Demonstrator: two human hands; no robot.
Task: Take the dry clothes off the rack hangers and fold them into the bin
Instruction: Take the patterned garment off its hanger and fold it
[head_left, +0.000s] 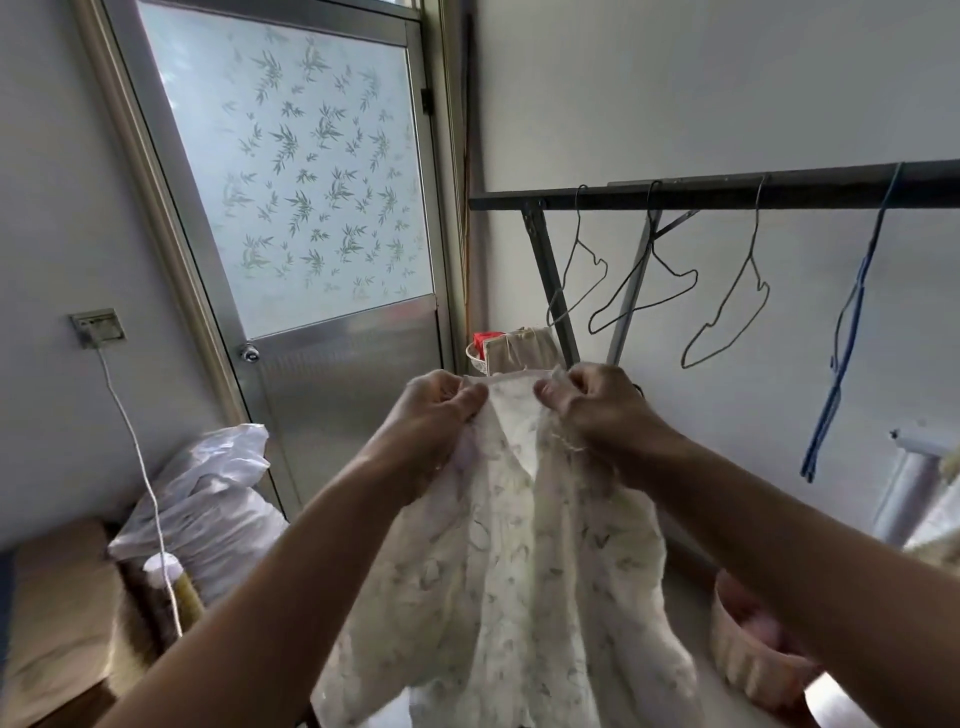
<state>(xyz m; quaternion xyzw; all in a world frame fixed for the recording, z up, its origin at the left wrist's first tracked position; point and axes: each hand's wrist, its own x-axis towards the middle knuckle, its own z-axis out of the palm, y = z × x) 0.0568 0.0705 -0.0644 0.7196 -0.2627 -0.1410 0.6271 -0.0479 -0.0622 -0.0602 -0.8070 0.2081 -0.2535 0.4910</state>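
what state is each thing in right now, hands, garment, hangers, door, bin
left hand: pinches the garment's top edge
right hand: pinches the top edge on the other side
white patterned garment: off its hanger, held up, hanging unfolded
three wire hangers: empty, on the rack bar
blue hanger: empty, on the same bar
door: closed
pink bin: on the floor, contents unclear

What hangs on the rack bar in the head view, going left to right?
First grey wire hanger → second grey wire hanger → third grey wire hanger → blue hangers. All are bare of clothes.
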